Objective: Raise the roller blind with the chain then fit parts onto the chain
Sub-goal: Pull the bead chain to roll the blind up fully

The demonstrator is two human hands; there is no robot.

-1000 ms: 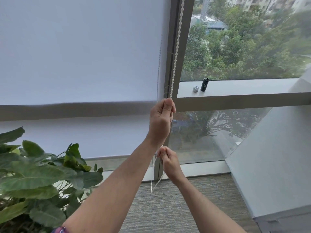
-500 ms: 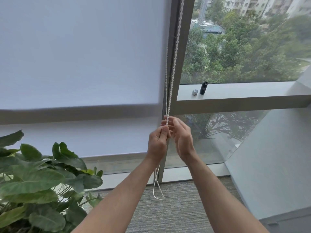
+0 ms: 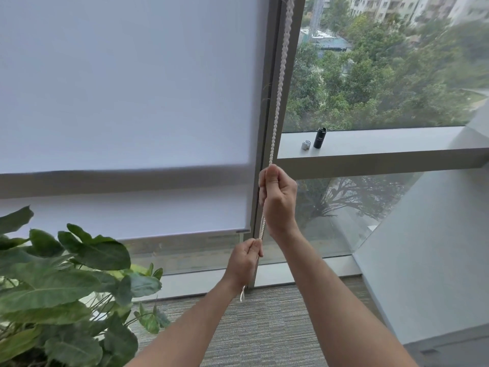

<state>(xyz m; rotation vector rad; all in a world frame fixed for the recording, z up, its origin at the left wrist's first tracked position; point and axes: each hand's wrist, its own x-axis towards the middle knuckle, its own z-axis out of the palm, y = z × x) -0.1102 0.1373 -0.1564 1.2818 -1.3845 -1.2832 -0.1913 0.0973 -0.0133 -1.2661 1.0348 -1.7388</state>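
A white roller blind [image 3: 127, 102] covers the left window pane; its bottom bar [image 3: 185, 233] hangs a little above the sill. A white bead chain [image 3: 280, 83] runs down along the grey window post. My right hand [image 3: 277, 197] grips the chain up high, fingers curled round it. Lower down, my left hand [image 3: 244, 260] grips the same chain, and the chain's loop end [image 3: 242, 295] dangles below it. On the ledge to the right stand a small silver part [image 3: 306, 144] and a black cylinder [image 3: 320, 138].
A large leafy plant [image 3: 60, 287] fills the lower left. The grey window post [image 3: 267, 154] splits the two panes. A white slanted wall panel [image 3: 434, 247] rises at the right. Grey carpet [image 3: 264, 329] lies below.
My left hand has pulled down from the upper grip to a low one. My right hand has risen from below to take the chain up high. The blind's bottom bar sits slightly higher.
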